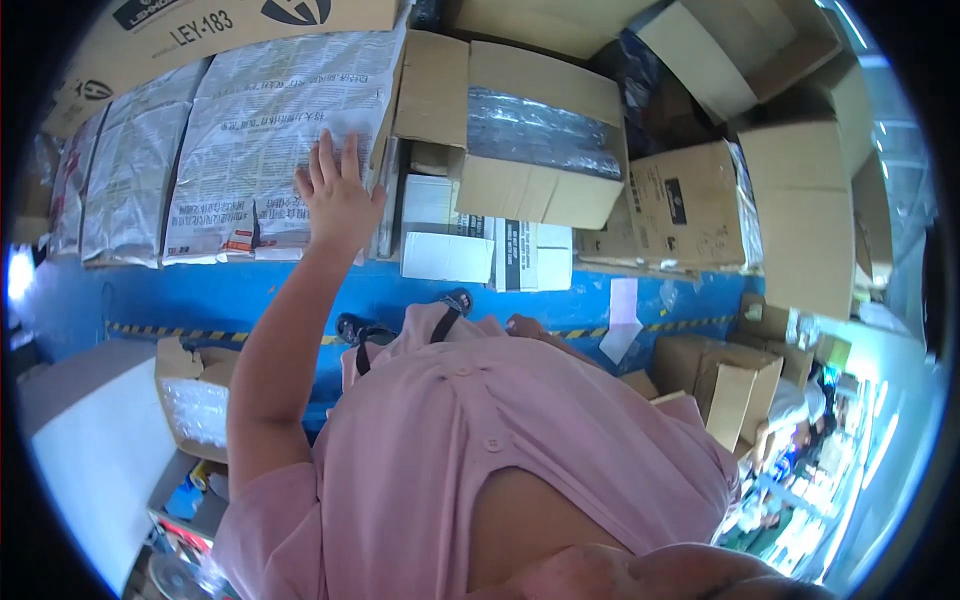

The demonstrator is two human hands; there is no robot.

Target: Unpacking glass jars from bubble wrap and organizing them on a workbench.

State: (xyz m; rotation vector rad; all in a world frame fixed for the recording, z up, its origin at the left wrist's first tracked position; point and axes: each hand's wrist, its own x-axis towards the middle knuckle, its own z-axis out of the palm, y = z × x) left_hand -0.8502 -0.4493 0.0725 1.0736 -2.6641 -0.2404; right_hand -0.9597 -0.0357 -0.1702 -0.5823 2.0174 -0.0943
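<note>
My left hand point(342, 200) lies flat on a newspaper sheet point(250, 125) that covers the top of a stack, its fingers spread and nothing held. It rests near the right edge of that sheet. More newspaper-covered bundles point(138, 165) sit to the left along the same row. My right hand point(524, 326) hangs low past the pink shirt; just its knuckles show, so its grip is hidden. An open cardboard box point(545, 190) with plastic-wrapped contents point(540, 130) stands right of my left hand. Below that box are white boxes point(447, 256).
A long cardboard carton point(215, 35) lies behind the newspaper. Cardboard boxes point(690, 205) crowd the right, with further open boxes point(715, 380) lower down. Striped tape point(180, 332) crosses the blue floor point(260, 300). A box of clear plastic point(195, 405) stands at left. People work at far right.
</note>
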